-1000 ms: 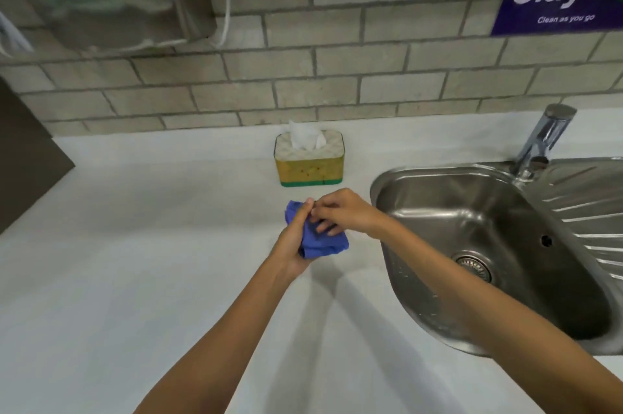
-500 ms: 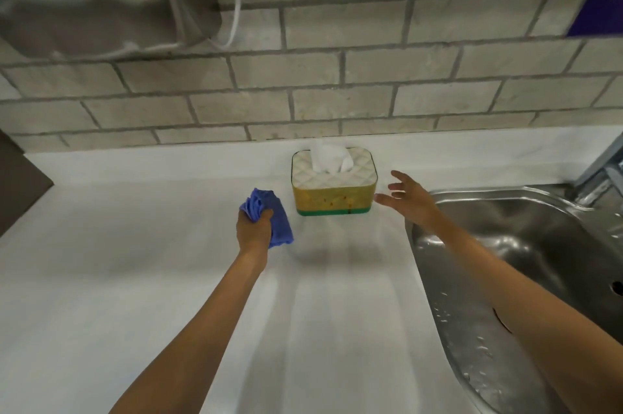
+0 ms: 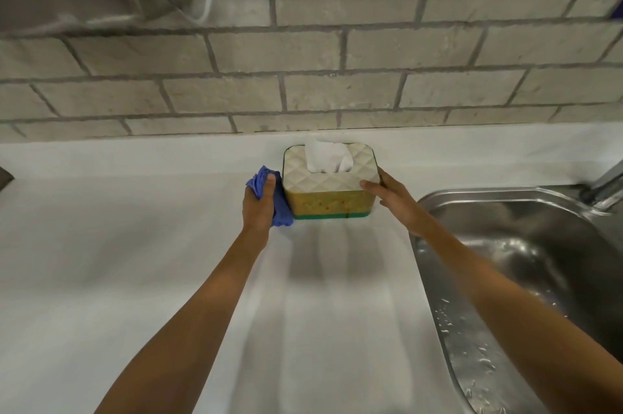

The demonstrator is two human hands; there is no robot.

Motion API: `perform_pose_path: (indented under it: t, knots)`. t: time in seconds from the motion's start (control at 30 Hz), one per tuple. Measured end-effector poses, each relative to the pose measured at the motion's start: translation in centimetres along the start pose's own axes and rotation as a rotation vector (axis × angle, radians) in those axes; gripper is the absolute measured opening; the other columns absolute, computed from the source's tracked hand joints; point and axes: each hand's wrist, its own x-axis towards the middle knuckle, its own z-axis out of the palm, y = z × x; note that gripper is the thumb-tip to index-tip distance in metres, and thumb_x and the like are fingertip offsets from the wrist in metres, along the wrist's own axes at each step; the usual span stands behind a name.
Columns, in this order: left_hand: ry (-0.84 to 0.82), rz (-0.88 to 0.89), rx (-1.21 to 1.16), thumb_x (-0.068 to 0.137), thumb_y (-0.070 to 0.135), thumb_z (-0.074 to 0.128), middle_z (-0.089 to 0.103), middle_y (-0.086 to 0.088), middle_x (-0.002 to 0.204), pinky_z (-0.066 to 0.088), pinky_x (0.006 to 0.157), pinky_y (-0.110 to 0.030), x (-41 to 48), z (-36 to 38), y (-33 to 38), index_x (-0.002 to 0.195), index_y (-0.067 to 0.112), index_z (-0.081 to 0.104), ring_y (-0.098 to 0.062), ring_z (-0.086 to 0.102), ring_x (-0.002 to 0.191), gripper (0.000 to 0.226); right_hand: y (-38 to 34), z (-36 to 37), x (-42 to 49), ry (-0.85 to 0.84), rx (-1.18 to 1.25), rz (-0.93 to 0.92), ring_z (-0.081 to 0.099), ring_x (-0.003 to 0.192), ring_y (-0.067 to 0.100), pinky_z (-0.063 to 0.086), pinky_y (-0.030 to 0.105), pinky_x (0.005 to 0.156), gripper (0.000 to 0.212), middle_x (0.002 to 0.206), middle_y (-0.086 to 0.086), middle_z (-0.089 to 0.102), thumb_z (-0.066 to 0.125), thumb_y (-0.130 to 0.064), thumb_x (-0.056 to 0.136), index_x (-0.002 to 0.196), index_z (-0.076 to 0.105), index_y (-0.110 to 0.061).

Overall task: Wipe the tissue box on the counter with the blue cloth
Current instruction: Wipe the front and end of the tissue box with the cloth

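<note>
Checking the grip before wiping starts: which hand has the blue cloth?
The left hand, bunching the blue cloth against the tissue box; the right hand is bare, steadying it.

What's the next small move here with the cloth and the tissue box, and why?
Probably sweep the blue cloth across the front face of the tissue box. The left hand already holds the bunched cloth against the box's left side, the right hand braces the right corner, and reddish spots show on the yellow front, so that face looks like it needs wiping.
</note>
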Motion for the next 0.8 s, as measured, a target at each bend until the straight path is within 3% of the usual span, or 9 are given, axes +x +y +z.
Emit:
perform_pose_path:
  t: [0.1,0.27,0.33,0.47,0.63,0.73,0.8]
  knots:
    - [-0.038,0.017,-0.012,0.093,0.04,0.046,0.055,-0.007,0.104,0.045,0.092,-0.038,-0.5,0.6,0.0,0.117,0.01,0.05,-0.021,0.053,0.097,0.039,0.3,0.1,-0.6,-0.007,-0.084,-0.066,0.058,0.108,0.01,0.043,0.021,0.085,0.057,0.124,-0.007,0.059,0.061,-0.032,0.086,0.139,0.041,-0.027]
    - [-0.019,0.009,0.036,0.094,0.042,0.044,0.056,-0.007,0.1,0.044,0.087,-0.035,-1.9,0.5,0.0,0.101,0.017,0.049,-0.022,0.053,0.093,0.027,0.9,-0.2,-2.8,0.014,-0.118,-0.09,0.059,0.114,0.017,0.049,0.033,0.096,0.062,0.126,0.001,0.061,0.064,-0.038,0.083,0.14,0.04,-0.028]
    - [-0.025,0.012,0.062,0.093,0.044,0.044,0.057,-0.007,0.101,0.045,0.09,-0.037,-2.8,-0.1,-0.2,0.1,0.018,0.051,-0.022,0.053,0.093,0.028,1.3,-0.1,-4.0,0.027,-0.101,-0.103,0.061,0.112,0.017,0.051,0.03,0.093,0.059,0.122,0.001,0.064,0.064,-0.037,0.083,0.138,0.044,-0.027]
    - [-0.037,0.027,0.105,0.093,0.047,0.043,0.059,-0.006,0.102,0.044,0.096,-0.042,-5.6,-1.8,-0.6,0.1,0.019,0.053,-0.024,0.054,0.096,0.031,1.9,0.6,-7.2,0.063,-0.077,-0.114,0.062,0.098,0.005,0.048,0.005,0.069,0.053,0.115,0.003,0.067,0.064,-0.035,0.084,0.133,0.05,-0.022]
    - [0.015,0.05,0.196,0.092,0.049,0.04,0.058,-0.005,0.101,0.044,0.096,-0.042,-10.5,-4.0,-1.2,0.108,0.018,0.055,-0.026,0.055,0.097,0.038,2.4,1.1,-11.7,0.064,-0.098,-0.115,0.062,0.103,0.012,0.047,0.015,0.078,0.061,0.112,-0.002,0.067,0.062,-0.05,0.079,0.133,0.051,-0.023]
    - [0.033,0.071,0.238,0.092,0.048,0.041,0.058,-0.004,0.099,0.044,0.095,-0.043,-13.1,-5.2,-1.5,0.099,0.021,0.052,-0.026,0.055,0.097,0.03,2.4,1.5,-14.4,0.052,-0.117,-0.141,0.064,0.093,0.005,0.049,0.012,0.071,0.069,0.097,-0.016,0.068,0.058,-0.064,0.069,0.125,0.057,-0.024]
    - [0.047,0.079,0.251,0.091,0.049,0.042,0.058,-0.003,0.098,0.045,0.096,-0.044,-14.7,-5.9,-1.6,0.096,0.023,0.051,-0.026,0.055,0.097,0.029,2.5,1.6,-15.8,0.06,-0.116,-0.156,0.065,0.085,0.002,0.049,0.013,0.071,0.063,0.085,-0.022,0.07,0.056,-0.07,0.064,0.113,0.063,-0.031]
